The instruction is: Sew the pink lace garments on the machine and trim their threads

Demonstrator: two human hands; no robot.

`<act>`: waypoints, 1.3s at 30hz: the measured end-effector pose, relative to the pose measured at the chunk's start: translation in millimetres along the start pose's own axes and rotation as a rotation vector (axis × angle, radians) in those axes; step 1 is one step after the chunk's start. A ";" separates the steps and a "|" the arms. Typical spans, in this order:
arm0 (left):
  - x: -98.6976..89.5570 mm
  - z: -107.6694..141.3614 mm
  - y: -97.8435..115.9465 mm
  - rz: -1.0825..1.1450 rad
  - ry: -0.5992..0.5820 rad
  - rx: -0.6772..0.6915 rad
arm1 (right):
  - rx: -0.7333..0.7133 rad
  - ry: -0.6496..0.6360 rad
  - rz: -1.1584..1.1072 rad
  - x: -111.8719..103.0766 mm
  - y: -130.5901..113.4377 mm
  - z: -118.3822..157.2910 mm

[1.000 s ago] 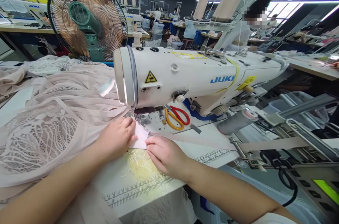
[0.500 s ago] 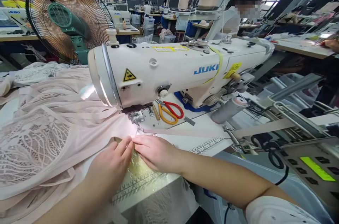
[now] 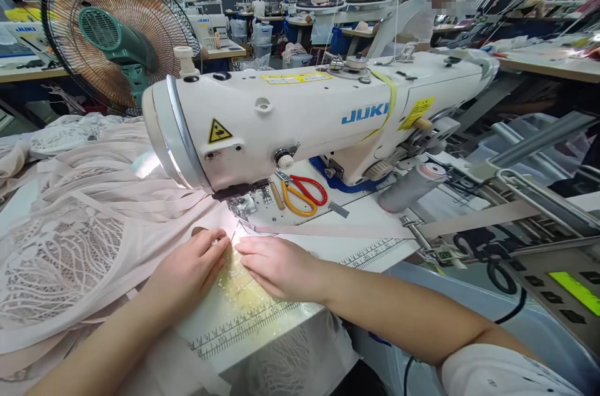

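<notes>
Pale pink lace fabric (image 3: 70,255) spreads over the left of the table and runs in toward the sewing machine (image 3: 262,118). My left hand (image 3: 187,268) is closed, its fingertips pinching the edge of this fabric just in front of the presser foot. Close beside it on the right, my right hand (image 3: 281,268) has its fingers pressed together; what lies under its fingertips is hidden. A narrow pink elastic band (image 3: 337,231) comes in from the right to a metal guide (image 3: 244,218) ahead of both hands. Yellowish clear tape (image 3: 246,290) covers the table between my hands.
Red-and-yellow-handled scissors (image 3: 304,196) lie on the machine bed beside a small wooden stick (image 3: 276,196). A grey thread cone (image 3: 412,187) stands to the right, near a metal band feeder (image 3: 539,271). A large fan (image 3: 107,34) stands behind left. A person (image 3: 417,21) sits beyond the machine.
My hands, whose fingertips met before, are now slightly apart. The left hand has shifted left and a little up, away from the right. The view has moved slightly.
</notes>
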State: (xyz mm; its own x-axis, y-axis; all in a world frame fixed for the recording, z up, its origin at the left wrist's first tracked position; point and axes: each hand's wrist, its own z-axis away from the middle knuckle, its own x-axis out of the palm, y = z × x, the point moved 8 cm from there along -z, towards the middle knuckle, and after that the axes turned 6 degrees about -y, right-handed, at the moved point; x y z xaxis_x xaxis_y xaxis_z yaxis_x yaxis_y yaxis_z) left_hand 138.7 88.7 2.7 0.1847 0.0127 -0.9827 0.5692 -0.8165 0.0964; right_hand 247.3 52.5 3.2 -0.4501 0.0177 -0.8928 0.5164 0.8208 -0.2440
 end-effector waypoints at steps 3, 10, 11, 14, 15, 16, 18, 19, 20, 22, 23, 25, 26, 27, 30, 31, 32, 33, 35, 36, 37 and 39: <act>-0.9 -0.4 -5.3 0.014 0.004 0.004 | -0.003 0.012 -0.007 -0.8 0.8 1.1; -5.3 -2.6 -12.5 0.070 -0.008 0.015 | -0.001 0.008 -0.025 -1.9 0.1 1.4; -5.9 -2.7 -13.0 0.080 -0.006 0.017 | 0.001 0.008 -0.027 -2.0 0.0 1.3; -6.9 -3.0 -14.5 0.112 -0.007 0.024 | 0.010 0.008 -0.038 -2.1 0.4 1.7; -6.9 -3.2 -15.3 0.119 -0.012 0.022 | 0.013 0.008 -0.044 -2.1 0.6 2.0; -6.9 -3.3 -16.2 0.123 -0.016 0.017 | 0.015 0.012 -0.049 -2.4 0.7 2.3; -6.7 -4.0 -17.8 0.125 -0.025 0.008 | 0.014 0.019 -0.059 -3.2 0.6 2.7; -6.6 -4.4 -18.3 0.123 -0.029 0.007 | 0.011 0.023 -0.063 -3.7 0.4 2.8; -6.6 -5.0 -18.6 0.120 -0.030 0.010 | 0.008 0.025 -0.066 -4.0 0.0 2.9; -6.8 -6.1 -19.5 0.104 -0.030 0.010 | 0.005 0.025 -0.071 -4.3 -0.1 2.9; -6.8 -6.6 -20.3 0.097 -0.029 0.008 | 0.006 0.024 -0.072 -4.1 0.1 2.9; -6.4 -7.3 -22.0 0.091 -0.030 0.002 | 0.009 0.019 -0.073 -3.4 0.5 3.0; -6.0 -7.5 -22.9 0.092 -0.031 0.000 | 0.010 0.017 -0.073 -3.0 0.6 3.0; -5.6 -7.6 -23.6 0.094 -0.031 -0.001 | 0.009 0.016 -0.072 -2.7 0.6 3.1; -4.7 -7.4 -24.6 0.088 -0.026 0.004 | 0.007 0.022 -0.077 -3.2 0.7 2.8; -4.5 -7.4 -24.7 0.081 -0.024 0.007 | 0.008 0.023 -0.079 -3.7 0.7 2.6; -4.3 -7.4 -24.8 0.071 -0.022 0.009 | 0.008 0.023 -0.081 -4.2 0.8 2.3; -4.1 -7.6 -25.1 0.062 -0.023 0.009 | 0.009 0.022 -0.082 -4.7 0.7 2.0; -4.2 -8.5 -26.4 0.056 -0.021 0.007 | 0.006 0.023 -0.082 -5.9 -0.1 1.4; -4.3 -9.1 -27.6 0.058 -0.021 0.005 | 0.005 0.021 -0.082 -6.0 -0.5 1.1; -4.2 -9.9 -29.2 0.061 -0.023 0.001 | 0.004 0.019 -0.082 -5.8 -1.0 0.8; -3.6 -11.6 -33.5 0.064 -0.026 -0.009 | 0.002 0.014 -0.084 -4.5 -1.6 0.4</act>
State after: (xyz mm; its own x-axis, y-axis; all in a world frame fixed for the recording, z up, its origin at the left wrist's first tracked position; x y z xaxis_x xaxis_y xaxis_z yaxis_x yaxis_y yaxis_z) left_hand 128.2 122.8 4.9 0.2004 -0.0539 -0.9782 0.5645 -0.8097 0.1602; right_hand 248.8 50.9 7.4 -0.5017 -0.0434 -0.8639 0.4776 0.8188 -0.3185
